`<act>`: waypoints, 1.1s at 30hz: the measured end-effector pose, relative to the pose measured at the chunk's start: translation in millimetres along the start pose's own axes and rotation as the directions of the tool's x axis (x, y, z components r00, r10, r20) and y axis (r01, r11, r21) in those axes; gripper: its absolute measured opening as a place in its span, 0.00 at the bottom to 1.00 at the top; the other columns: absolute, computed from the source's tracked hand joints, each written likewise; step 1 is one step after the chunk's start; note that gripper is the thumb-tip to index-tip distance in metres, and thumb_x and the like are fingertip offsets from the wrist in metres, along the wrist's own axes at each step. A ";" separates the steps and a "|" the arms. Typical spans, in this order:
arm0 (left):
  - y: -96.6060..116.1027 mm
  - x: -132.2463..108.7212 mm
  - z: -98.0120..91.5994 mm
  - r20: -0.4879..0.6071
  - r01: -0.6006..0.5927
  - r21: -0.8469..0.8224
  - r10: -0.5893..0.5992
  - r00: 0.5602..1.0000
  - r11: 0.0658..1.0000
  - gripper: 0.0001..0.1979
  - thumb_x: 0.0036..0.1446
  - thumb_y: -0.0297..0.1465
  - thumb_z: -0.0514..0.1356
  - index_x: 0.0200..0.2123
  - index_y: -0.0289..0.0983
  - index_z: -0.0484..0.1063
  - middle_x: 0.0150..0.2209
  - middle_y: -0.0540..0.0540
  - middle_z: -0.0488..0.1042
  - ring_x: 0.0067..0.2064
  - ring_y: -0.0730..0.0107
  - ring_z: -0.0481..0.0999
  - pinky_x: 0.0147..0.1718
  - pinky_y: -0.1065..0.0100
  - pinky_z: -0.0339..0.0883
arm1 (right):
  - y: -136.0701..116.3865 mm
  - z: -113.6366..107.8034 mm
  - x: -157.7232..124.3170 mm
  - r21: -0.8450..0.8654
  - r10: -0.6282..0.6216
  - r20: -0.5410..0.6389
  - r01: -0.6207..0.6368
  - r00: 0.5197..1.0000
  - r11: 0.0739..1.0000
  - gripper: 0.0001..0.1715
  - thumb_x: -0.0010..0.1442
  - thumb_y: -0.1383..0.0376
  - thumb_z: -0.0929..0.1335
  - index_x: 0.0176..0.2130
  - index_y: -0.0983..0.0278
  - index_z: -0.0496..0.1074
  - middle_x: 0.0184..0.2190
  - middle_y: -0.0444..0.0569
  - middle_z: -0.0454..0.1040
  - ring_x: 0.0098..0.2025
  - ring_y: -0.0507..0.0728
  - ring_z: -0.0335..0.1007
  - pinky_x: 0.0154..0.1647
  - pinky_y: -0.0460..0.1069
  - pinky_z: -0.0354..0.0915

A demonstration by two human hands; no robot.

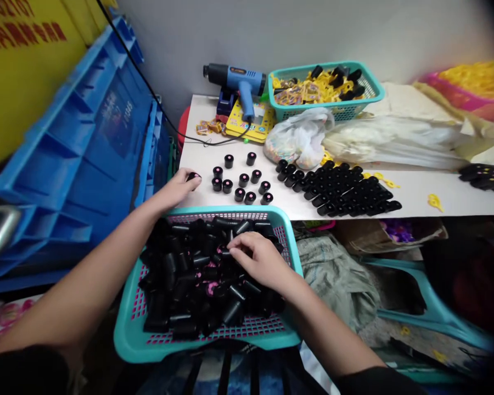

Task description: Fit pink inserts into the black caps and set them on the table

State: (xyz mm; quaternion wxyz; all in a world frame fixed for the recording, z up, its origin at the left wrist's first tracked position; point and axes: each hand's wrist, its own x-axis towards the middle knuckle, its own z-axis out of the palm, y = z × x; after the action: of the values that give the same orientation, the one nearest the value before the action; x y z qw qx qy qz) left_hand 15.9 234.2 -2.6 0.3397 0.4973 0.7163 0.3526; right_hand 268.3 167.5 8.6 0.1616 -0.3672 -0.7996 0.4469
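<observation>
A teal basket [127,334] on my lap holds a heap of black plastic tubes [189,285]. My right hand [259,260] rests in the heap, its fingers pinched around one tube. My left hand [179,189] reaches to the white table [415,189] and grips a small black tube [193,176] that stands on the table's near left corner. Just right of it, several black tubes [241,181] stand upright in loose rows. Further right lies a stacked block of black tubes [341,189] on their sides.
A blue heat gun [239,82] and a second teal basket [370,93] with yellow and black parts stand at the table's back. Plastic bags [300,140] lie mid-table. Blue crates [78,159] lean at the left. A teal chair [428,312] is under the table at right.
</observation>
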 end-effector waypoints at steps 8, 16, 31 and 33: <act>-34.1 18.4 9.3 -0.013 -0.020 0.116 0.021 1.000 0.993 0.16 0.49 0.33 0.58 0.43 0.39 0.67 0.41 0.46 0.70 0.44 0.63 0.69 0.49 0.60 0.60 | -21.9 31.7 9.7 -0.411 -0.192 0.501 0.427 0.844 0.805 0.12 0.62 0.65 0.62 0.37 0.64 0.74 0.39 0.50 0.74 0.45 0.58 0.60 0.45 0.55 0.51; -19.2 -40.2 -7.2 -0.158 -0.169 0.182 0.199 0.967 0.969 0.26 0.51 0.36 0.58 0.54 0.36 0.60 0.51 0.41 0.69 0.52 0.59 0.66 0.52 0.57 0.56 | -52.8 44.1 19.3 -0.570 0.166 0.623 0.298 0.765 0.766 0.23 0.55 0.55 0.63 0.42 0.69 0.73 0.45 0.59 0.72 0.49 0.67 0.62 0.46 0.60 0.58; -35.0 -179.6 2.5 0.195 0.281 -0.479 -0.212 0.958 0.831 0.18 0.57 0.42 0.53 0.42 0.36 0.73 0.45 0.42 0.76 0.48 0.60 0.74 0.50 0.59 0.66 | -40.1 73.0 1.0 -0.624 0.110 0.552 0.322 0.826 0.712 0.20 0.51 0.61 0.65 0.42 0.71 0.70 0.40 0.59 0.73 0.44 0.66 0.62 0.44 0.62 0.58; -33.7 -181.2 5.3 0.215 0.334 -0.544 -0.257 0.942 0.770 0.19 0.56 0.43 0.54 0.42 0.35 0.73 0.46 0.41 0.75 0.49 0.59 0.73 0.51 0.57 0.65 | -39.9 72.4 1.6 -0.622 0.125 0.570 0.327 0.812 0.711 0.20 0.50 0.62 0.66 0.42 0.70 0.71 0.40 0.58 0.73 0.44 0.65 0.63 0.44 0.61 0.58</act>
State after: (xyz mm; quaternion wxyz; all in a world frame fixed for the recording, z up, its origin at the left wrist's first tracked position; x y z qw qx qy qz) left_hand 54.3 54.0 -9.1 0.5696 0.2745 0.6226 0.4611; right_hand 207.0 112.3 2.0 -0.2112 -0.2011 -0.9372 0.1915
